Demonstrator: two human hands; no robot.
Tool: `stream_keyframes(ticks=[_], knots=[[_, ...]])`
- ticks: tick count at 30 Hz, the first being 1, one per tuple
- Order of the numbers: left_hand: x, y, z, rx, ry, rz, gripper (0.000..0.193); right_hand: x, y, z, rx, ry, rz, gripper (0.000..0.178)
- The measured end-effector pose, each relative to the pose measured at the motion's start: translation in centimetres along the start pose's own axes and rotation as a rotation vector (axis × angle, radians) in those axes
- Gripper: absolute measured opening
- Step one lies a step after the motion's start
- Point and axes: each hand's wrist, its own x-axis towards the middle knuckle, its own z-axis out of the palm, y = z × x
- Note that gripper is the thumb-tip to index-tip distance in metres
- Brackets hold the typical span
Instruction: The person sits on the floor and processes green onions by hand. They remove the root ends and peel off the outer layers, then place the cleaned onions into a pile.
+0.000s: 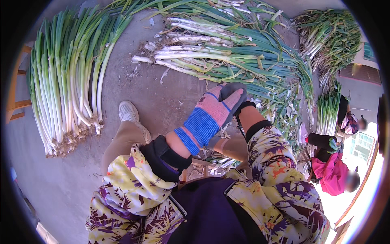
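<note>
In front of my body my two hands meet. My left hand wears a pink and blue knit glove with a long blue ribbed cuff and dark grey coating at the finger end. Its fingers are closed against my right hand, which is mostly covered by it. A black band circles my right wrist. Whatever lies between the hands is hidden. Just beyond them spreads a pile of untrimmed leeks, with soil on the roots and long green leaves. My left glove overlaps its near edge in the picture.
Cleaned leeks stand in a row at the left, by a wooden frame. Stripped leaves litter the floor to the right. Another leek heap lies far right. Two people sit at right near a leek bundle. My shoe rests on the floor.
</note>
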Motion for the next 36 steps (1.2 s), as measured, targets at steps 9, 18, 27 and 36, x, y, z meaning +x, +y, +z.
stream_keyframes(ticks=[9, 18, 27, 36], knots=[[0.6, -2.3, -0.4, -0.227, 0.001, -0.143, 0.036, 5.2, -6.2, 1.6, 0.262, 0.168, 0.473, 0.051], [0.1, -1.2, -1.7, -0.280, -0.032, -0.145, 0.030, 9.0, -9.0, -4.4, 0.011, 0.335, 0.408, 0.042], [0.2, -1.8, -0.5, -0.315, 0.143, -0.069, 0.034, 11.5, -6.7, -6.2, -0.317, 0.122, 0.337, 0.061], [0.5, -1.1, -1.8, -0.269, 0.125, -0.116, 0.036, 9.9, -7.3, -6.4, -0.303, -0.084, 0.292, 0.063]])
